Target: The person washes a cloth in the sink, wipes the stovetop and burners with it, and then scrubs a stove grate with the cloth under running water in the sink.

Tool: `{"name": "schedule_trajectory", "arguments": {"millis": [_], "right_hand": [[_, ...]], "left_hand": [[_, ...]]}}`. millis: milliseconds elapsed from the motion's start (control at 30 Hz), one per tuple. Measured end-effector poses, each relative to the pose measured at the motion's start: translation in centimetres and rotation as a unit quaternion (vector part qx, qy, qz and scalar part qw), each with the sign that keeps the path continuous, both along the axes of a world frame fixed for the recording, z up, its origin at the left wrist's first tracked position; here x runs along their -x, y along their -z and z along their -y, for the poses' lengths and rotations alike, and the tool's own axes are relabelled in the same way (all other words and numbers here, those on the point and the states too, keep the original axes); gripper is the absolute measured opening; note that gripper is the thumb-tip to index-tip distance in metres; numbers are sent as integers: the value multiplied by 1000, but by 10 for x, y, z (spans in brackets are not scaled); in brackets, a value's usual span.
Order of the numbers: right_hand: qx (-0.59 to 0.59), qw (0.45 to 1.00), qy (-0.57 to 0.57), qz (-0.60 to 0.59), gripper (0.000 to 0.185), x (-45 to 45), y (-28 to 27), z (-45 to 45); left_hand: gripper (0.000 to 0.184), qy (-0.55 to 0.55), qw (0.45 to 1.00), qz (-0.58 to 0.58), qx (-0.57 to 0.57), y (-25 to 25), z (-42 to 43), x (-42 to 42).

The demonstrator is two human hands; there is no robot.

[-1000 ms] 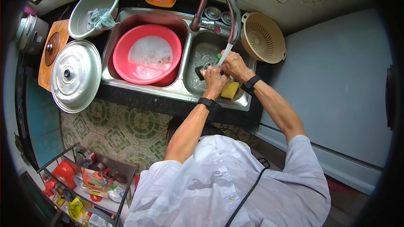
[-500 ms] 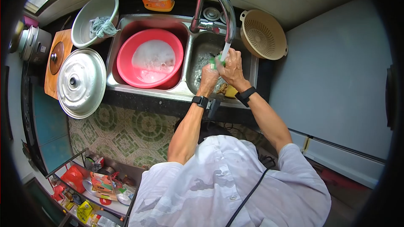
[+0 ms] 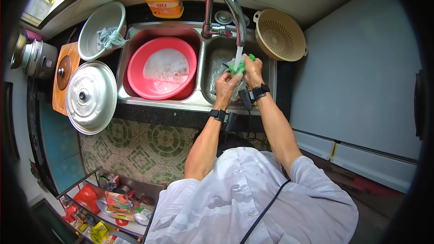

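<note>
Under the stream from the chrome tap (image 3: 238,20), a soft, crumpled bright green piece (image 3: 237,68) is spread between my hands; its exact kind cannot be made out. My left hand (image 3: 226,86) pinches its lower left side, fingers closed. My right hand (image 3: 254,69) is closed on its right side, and a bit of green shows above the fingers. Both hands are over the right sink basin (image 3: 209,81), where water splashes. Dark and yellowish things lie low in this basin, mostly hidden by my hands and wrists.
A red basin (image 3: 135,88) of sudsy water fills the left sink. Left of it are a pale basin (image 3: 86,45) with a blue cloth (image 3: 110,39) and a metal lid (image 3: 92,104). A yellow pump bottle (image 3: 162,0) stands behind; a tan colander (image 3: 280,34) sits right.
My hands have moved apart, the right one going right and slightly down. More of the green piece now shows between them under the water. The view has shifted slightly.
</note>
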State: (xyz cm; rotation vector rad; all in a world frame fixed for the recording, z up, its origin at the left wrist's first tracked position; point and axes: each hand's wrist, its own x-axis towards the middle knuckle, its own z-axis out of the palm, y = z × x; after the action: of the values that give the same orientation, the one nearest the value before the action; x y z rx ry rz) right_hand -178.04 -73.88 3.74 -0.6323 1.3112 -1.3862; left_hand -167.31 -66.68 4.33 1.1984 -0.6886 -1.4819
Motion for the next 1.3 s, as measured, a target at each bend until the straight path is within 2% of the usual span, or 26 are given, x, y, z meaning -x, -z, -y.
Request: {"name": "schedule_trajectory", "arguments": {"millis": [33, 100, 133, 167, 233, 267, 300, 367, 467, 500, 567, 633, 667, 700, 767, 800, 833, 933, 967, 1033, 1100, 1133, 1167, 1200, 1233, 1300], "right_hand": [[1, 1000, 1, 1, 16, 2, 5, 0], [-137, 983, 38, 114, 17, 2, 6, 1], [-132, 983, 19, 125, 16, 1, 1, -6], [-133, 983, 20, 125, 16, -3, 0, -12], [-32, 992, -59, -108, 24, -8, 3, -26], [-12, 972, -10, -236, 37, -18, 20, -29], [28, 971, -39, -234, 46, -18, 34, -33], [-12, 922, -52, -383, 43, -30, -21, -40], [40, 909, 12, -414, 44, -25, 6, -20], [11, 900, 33, -434, 41, -25, -5, -12], [0, 883, -35, -467, 41, -11, 2, 7], [-67, 800, -99, -589, 43, -3, -26, 12], [-62, 777, -123, -614, 49, 3, -32, 17], [-61, 777, -125, -614, 49, 10, -26, 20], [44, 881, -161, -443, 50, 23, -6, 21], [57, 899, -154, -405, 50, 22, -14, 19], [59, 899, -155, -406, 50, 23, -22, 20], [48, 866, -300, -396, 41, 35, -34, 22], [46, 867, -300, -395, 41, 35, -34, 24], [13, 793, -288, -536, 37, 28, -37, 27], [11, 798, -281, -533, 38, 26, -37, 22], [12, 808, -267, -526, 37, 25, -34, 18], [12, 817, -253, -518, 36, 24, -32, 16], [13, 817, -255, -517, 36, 23, -27, 16], [32, 820, -243, -517, 36, 22, -22, 14], [50, 824, -230, -516, 35, 20, -18, 11]], "left_hand": [[30, 12, 999, 24, -18, 2, 1, -1], [38, -2, 999, 44, -29, 3, 0, -2], [47, -15, 997, 63, -41, 2, 0, -3], [47, -15, 997, 63, -42, 2, 2, -4], [68, -46, 990, 88, -97, 10, 9, -3], [72, -61, 983, 140, -101, 14, 13, 1], [72, -62, 983, 139, -98, 13, 15, 1], [64, -124, 967, 183, -125, 15, 14, 2], [50, -129, 978, 134, -95, 17, 5, 10], [45, -147, 980, 101, -89, 14, 6, 11], [41, -131, 980, 130, -77, 27, 2, 7], [38, -67, 968, 236, -42, 28, 4, -1], [38, -69, 968, 236, -41, 26, 8, -3], [37, -82, 975, 199, -49, 22, 9, -5], [36, -105, 984, 123, -70, 11, 7, -7], [34, -114, 987, 79, -84, 6, 10, -9], [34, -116, 987, 78, -82, 10, 13, -14], [33, -78, 990, 50, -102, 21, 14, -27], [33, -77, 990, 50, -104, 25, 13, -30], [30, -42, 992, 64, -97, 24, 14, -34], [29, -44, 987, 78, -130, 26, 14, -30], [30, -95, 964, 230, -95, 27, 12, -28], [32, -143, 914, 375, -57, 29, 10, -28], [40, -135, 909, 393, 13, 27, 10, -30], [40, -136, 909, 395, 11, 24, 7, -31], [45, 97, 833, 519, 163, 18, 0, -29]]}}
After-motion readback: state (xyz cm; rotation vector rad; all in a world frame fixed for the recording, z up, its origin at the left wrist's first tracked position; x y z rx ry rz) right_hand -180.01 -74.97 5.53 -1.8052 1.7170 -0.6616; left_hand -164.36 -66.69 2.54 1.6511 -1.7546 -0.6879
